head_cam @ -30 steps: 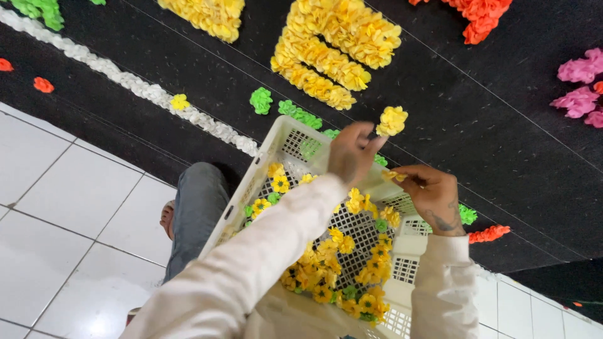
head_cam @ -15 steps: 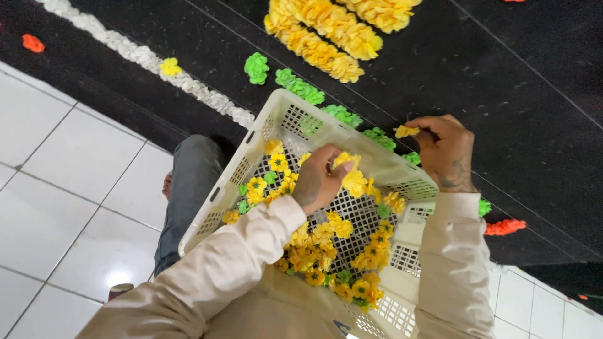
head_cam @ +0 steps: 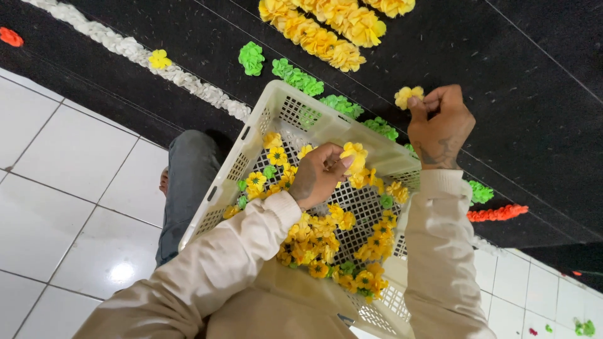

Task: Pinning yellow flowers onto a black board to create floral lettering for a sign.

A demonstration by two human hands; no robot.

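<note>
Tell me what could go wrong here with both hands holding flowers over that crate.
The right hand pinches a yellow flower beyond the crate's far rim; dropped, it may land on the green row. The left hand holds another flower by its fingertips. The crate looks tilted, so loose flowers might slide.

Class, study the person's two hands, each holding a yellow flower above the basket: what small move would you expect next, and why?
Probably the right hand lowers its yellow flower onto the black mat. It is already past the basket rim, while the left hand holds another flower over the basket.
</note>
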